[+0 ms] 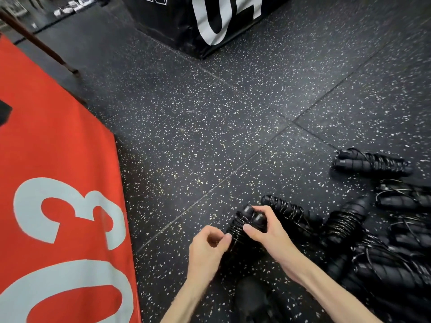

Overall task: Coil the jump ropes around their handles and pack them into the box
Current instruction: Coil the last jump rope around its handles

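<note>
Head view looked down on my two hands over a speckled black rubber floor (210, 136). Writing first: the red box (58, 171) at nine o'clock bore large pale-grey digits, a "3" and below it what read as "03". The black box (186, 22) at twelve o'clock showed big white characters cut off by the frame, the lower part of a "0" and a stroke beside it; I could not read more.

My right hand (268, 231) gripped the pair of black handles (253, 217) of one jump rope (240, 226) near their ends, thumb and fingers curled round them, at about five o'clock from the frame's centre. My left hand (207, 243) sat just beside the coils, fingers curled, thumb and forefinger pinching at the thin rope where it wound round the handles; the rope end itself was too blurred to make out.

One coiled rope (373, 163) lay alone at three o'clock, apart from the rest. A second bundle (286, 210) lay just behind my right hand. A pile of more bundles (384, 241) crowded four o'clock, overlapping, too tangled and blurred to count exactly. A dark brown rod (39, 43) slanted across at eleven o'clock.
</note>
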